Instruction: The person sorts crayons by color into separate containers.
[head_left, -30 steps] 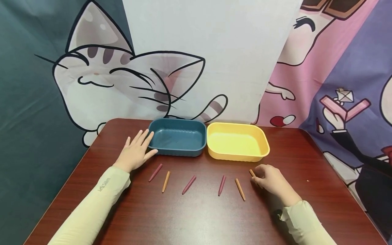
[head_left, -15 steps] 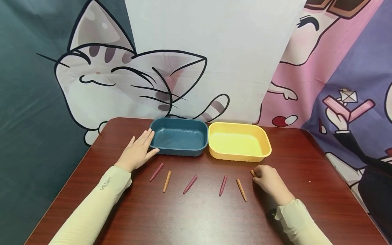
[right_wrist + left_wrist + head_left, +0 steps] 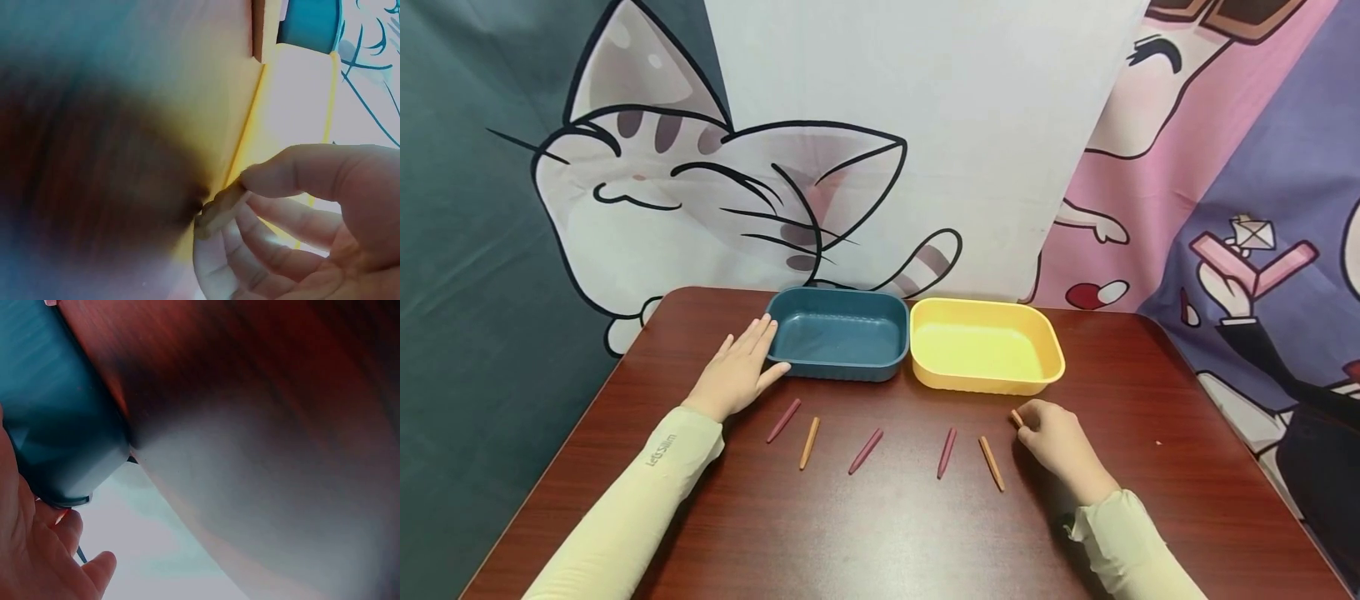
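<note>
1. Right hand [image 3: 1054, 433]: thumb and fingers pinch an orange crayon [image 3: 1017, 418] near the right end of the yellow tray [image 3: 977, 385], on the side toward the person. Compared with one second ago, the hand covers more of this crayon – only a short end now shows in the head view. Whether it touches the desk [image 3: 865, 533] cannot be told.
2. Left hand [image 3: 730, 375]: fingers straight, thumb spread to the side, at the left end of the blue tray [image 3: 838, 371]. The fingers lie closer together than one second ago; the position is otherwise much the same.
3. Loose crayons: unchanged on the desk. From left to right – pink crayon [image 3: 783, 421], orange one [image 3: 809, 443], second pink one [image 3: 866, 451], third pink one [image 3: 947, 453] and another orange one [image 3: 991, 464].
4. Trays: side by side behind the crayons, blue left, yellow right; arrangement unchanged.
</note>
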Demonstrator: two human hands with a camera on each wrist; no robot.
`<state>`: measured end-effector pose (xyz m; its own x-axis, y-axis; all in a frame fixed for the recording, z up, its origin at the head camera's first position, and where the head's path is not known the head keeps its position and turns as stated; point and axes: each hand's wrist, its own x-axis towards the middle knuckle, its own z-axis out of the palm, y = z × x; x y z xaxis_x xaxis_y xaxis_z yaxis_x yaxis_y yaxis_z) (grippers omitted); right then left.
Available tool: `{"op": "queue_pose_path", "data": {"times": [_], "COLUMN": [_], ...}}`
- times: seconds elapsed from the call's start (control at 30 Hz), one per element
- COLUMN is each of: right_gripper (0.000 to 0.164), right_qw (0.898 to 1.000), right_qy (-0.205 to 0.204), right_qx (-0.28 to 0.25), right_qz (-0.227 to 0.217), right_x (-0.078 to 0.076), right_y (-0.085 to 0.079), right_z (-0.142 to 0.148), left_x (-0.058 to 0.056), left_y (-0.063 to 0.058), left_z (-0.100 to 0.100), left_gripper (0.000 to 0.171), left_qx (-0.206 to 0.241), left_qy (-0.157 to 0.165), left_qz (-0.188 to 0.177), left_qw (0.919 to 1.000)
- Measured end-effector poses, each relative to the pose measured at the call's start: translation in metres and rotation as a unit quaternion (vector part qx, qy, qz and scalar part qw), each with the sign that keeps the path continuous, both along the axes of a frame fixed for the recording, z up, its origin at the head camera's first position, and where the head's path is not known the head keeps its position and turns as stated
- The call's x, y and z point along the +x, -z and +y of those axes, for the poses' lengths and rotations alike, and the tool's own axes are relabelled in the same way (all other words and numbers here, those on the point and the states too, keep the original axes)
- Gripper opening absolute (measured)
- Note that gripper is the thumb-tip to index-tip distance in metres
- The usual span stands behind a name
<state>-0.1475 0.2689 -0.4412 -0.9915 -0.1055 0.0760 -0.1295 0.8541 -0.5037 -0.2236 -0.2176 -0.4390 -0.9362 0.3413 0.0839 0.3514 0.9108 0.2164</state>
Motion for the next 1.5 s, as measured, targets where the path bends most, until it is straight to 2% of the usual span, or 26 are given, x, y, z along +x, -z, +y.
{"op": "queue_pose_path", "data": {"times": [0.2,0.33,0.43,0.57,0.7,0.8,0.97,1.17,1.33,1.37,1.5], "right_gripper": [0.02,0.022,0.026,0.033,0.039,0.039,0.036,0.014,0.009,0.012,0.032], "right_qw": [0.996,0.985,0.968,0.931,0.9,0.884,0.865,0.838,0.826,0.828,0.852], "right_qy": [0.034,0.041,0.038,0.036,0.03,0.021,0.003,0.0,0.029,0.035,0.053], "right_qx": [-0.08,-0.16,-0.237,-0.348,-0.416,-0.448,-0.486,-0.529,-0.543,-0.537,-0.49], "right_qz": [-0.036,-0.051,-0.071,-0.108,-0.129,-0.133,-0.129,-0.132,-0.152,-0.157,-0.175], "right_x": [-0.002,-0.005,-0.007,-0.01,-0.012,-0.015,-0.024,-0.041,-0.06,-0.064,-0.08], "right_y": [0.001,0.0,-0.002,-0.008,-0.018,-0.027,-0.038,-0.052,-0.061,-0.062,-0.06], "right_z": [-0.001,-0.004,-0.007,-0.012,-0.015,-0.015,-0.013,-0.007,0.0,0.001,0.006], "left_x": [0.0,-0.001,-0.001,-0.001,-0.002,-0.002,-0.004,-0.005,-0.003,-0.002,-0.001], "left_y": [0.001,0.001,0.0,-0.001,-0.001,-0.001,0.001,0.003,0.003,0.003,0.002], "left_z": [-0.001,-0.002,-0.002,-0.002,-0.002,-0.002,-0.001,-0.001,-0.001,-0.001,0.001], "left_gripper": [0.08,0.08,0.08,0.08,0.08,0.08,0.08,0.08,0.081,0.081,0.081], "left_qx": [0.008,0.015,0.016,0.014,0.014,0.015,0.015,0.013,0.013,0.012,0.009], "left_qy": [0.0,0.001,0.001,0.001,0.001,0.002,0.004,0.001,-0.001,-0.001,-0.001], "left_qz": [0.0,0.004,0.005,0.002,-0.001,-0.002,0.003,0.001,-0.001,-0.001,0.002], "left_qw": [1.0,0.9999,0.9999,0.9999,0.9999,0.9999,0.9999,0.9999,0.9999,0.9999,1.0]}}
